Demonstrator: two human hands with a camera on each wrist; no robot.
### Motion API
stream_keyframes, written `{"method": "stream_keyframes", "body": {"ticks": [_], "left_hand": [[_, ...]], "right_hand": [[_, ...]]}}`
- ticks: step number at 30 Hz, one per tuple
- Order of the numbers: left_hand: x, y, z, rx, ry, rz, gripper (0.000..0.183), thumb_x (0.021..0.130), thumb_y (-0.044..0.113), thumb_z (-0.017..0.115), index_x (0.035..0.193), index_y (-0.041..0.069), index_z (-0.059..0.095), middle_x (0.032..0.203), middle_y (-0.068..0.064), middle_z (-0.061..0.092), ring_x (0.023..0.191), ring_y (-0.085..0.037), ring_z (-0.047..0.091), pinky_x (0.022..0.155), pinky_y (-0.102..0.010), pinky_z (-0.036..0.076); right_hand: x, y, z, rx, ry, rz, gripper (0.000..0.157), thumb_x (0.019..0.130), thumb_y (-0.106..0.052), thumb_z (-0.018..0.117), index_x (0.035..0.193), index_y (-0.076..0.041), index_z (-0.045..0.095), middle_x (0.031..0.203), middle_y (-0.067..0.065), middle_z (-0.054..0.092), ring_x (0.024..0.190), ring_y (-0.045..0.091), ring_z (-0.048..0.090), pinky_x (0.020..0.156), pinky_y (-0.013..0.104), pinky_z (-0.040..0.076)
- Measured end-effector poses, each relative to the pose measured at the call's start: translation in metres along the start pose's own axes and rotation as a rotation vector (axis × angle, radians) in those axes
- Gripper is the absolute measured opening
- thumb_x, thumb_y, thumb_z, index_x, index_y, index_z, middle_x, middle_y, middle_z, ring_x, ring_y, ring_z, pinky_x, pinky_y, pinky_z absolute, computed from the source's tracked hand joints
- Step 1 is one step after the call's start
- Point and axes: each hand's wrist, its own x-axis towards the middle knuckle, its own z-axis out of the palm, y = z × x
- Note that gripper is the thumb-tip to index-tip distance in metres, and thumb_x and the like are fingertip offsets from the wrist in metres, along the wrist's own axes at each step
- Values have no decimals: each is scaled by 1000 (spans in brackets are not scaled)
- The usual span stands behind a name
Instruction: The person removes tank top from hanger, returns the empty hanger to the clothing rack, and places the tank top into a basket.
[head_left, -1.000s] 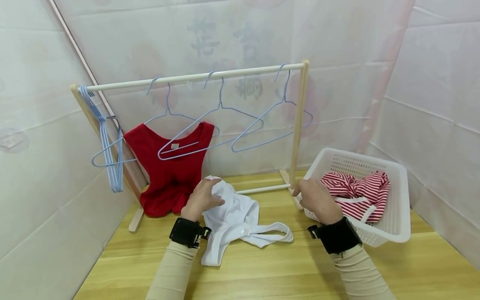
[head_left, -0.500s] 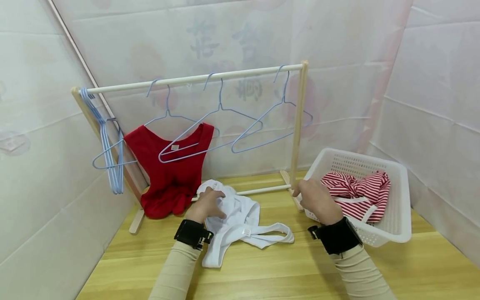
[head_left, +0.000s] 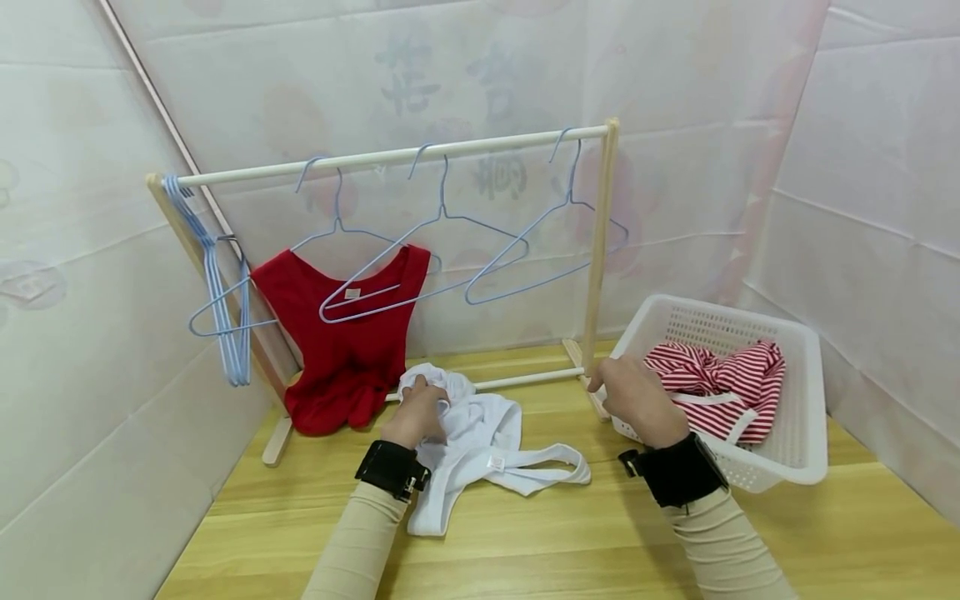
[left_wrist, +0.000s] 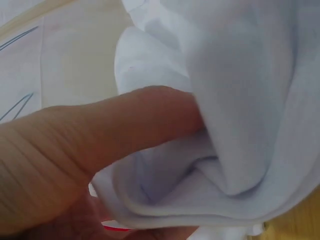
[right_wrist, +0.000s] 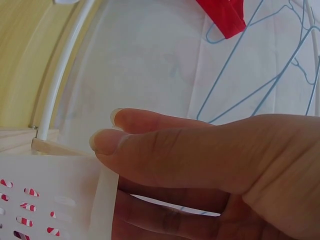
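Observation:
A crumpled white tank top [head_left: 491,425] lies on the table in the head view, its straps toward the front. My left hand [head_left: 420,408] is at its upper left end. In the left wrist view the thumb [left_wrist: 150,117] reaches into a fold of the white cloth [left_wrist: 240,100] and fingers lie beneath it, pinching the layers. My right hand [head_left: 637,400] holds the left rim of the white basket [head_left: 806,400]. The right wrist view shows the thumb [right_wrist: 145,150] at the rim's corner and lower fingers partly hidden behind the rim.
A rack with a white rail [head_left: 390,157] stands behind. A red tank top [head_left: 345,333] hangs from it, beside bare blue hangers [head_left: 525,250] and a bunch of hangers [head_left: 228,317] at the left. Red-and-white striped clothing [head_left: 720,383] lies inside the basket.
My left hand has come down and slightly right onto the white tank top, whose upper end has bunched up and dropped lower. The right hand stays at the basket's rim.

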Motion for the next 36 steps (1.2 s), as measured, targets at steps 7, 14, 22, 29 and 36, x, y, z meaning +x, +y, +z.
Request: {"method": "stream_keyframes", "body": {"ticks": [7, 14, 22, 29, 36], "left_hand": [[1, -2, -1, 2, 1, -10, 48, 62, -5, 89, 109, 0, 77, 118, -21, 62, 111, -43, 56, 86, -50, 57], [3, -3, -2, 0, 47, 43, 40, 62, -10, 85, 100, -3, 77, 104, -16, 70, 105, -33, 63, 94, -46, 53], [1, -4, -5, -42, 82, 56, 38, 61, -14, 82, 97, -6, 74, 101, -16, 71, 102, -32, 64, 93, -44, 54], [3, -6, -5, -53, 102, 62, 36, 62, -15, 83, 97, -7, 75, 101, -16, 72, 102, -33, 65, 93, -45, 55], [1, -5, -8, -66, 96, 54, 35, 62, -15, 82, 95, -7, 74, 100, -16, 72, 99, -31, 65, 91, -44, 55]], "right_hand": [[0, 0, 1, 2, 11, -13, 30, 78, 11, 73, 103, -3, 80, 107, 21, 76, 89, 37, 71, 61, 34, 48], [-1, 2, 0, 15, 5, -19, 29, 79, 12, 71, 103, -3, 80, 107, 21, 76, 82, 28, 68, 60, 29, 41], [1, 2, 0, 7, -4, -30, 30, 78, 11, 71, 102, -4, 81, 109, 20, 77, 83, 27, 68, 60, 29, 40], [3, 4, -3, 1, -48, -26, 28, 78, 7, 74, 103, -3, 81, 111, 20, 77, 89, 31, 71, 65, 35, 50], [0, 9, -14, 25, -103, -24, 27, 80, 2, 78, 107, 1, 79, 104, 20, 76, 94, 33, 71, 80, 45, 59]]}}
